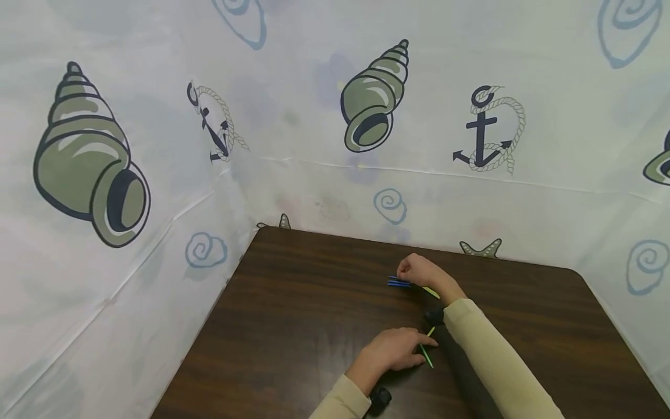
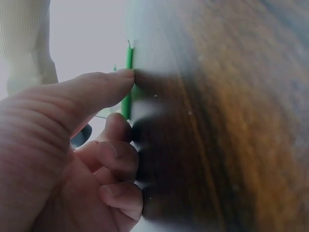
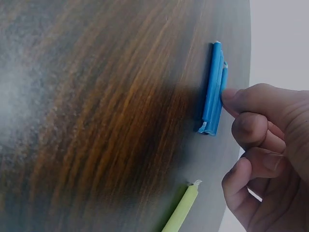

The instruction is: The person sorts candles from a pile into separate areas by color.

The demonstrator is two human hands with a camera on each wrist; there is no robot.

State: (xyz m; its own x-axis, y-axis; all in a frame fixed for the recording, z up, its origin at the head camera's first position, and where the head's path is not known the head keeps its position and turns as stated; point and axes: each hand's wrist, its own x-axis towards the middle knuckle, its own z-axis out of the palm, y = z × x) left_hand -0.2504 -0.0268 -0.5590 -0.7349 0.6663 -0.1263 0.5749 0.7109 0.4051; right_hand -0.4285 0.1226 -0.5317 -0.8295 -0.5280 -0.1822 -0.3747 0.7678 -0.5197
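Observation:
Several blue candles (image 3: pixel 212 92) lie side by side on the wooden table, beyond the middle in the head view. My right hand (image 1: pixel 423 273) is at their far edge, its thumb and a finger pinching the outermost blue candle (image 3: pixel 224 77). My left hand (image 1: pixel 395 349) rests low over the table nearer to me, index finger stretched out and thumb apart from it. A green candle (image 1: pixel 427 357) lies at that thumb and runs under the index finger; the thumb tip touches it in the left wrist view. Part of the green candle (image 2: pixel 128 57) is hidden behind the thumb.
A yellow-green candle (image 3: pixel 182 208) lies beside the blue group, partly under the right wrist in the head view. Another yellowish candle end (image 1: pixel 431 331) shows past the left index finger. Printed cloth walls (image 1: pixel 309 192) stand behind and beside the dark table (image 1: pixel 293 302).

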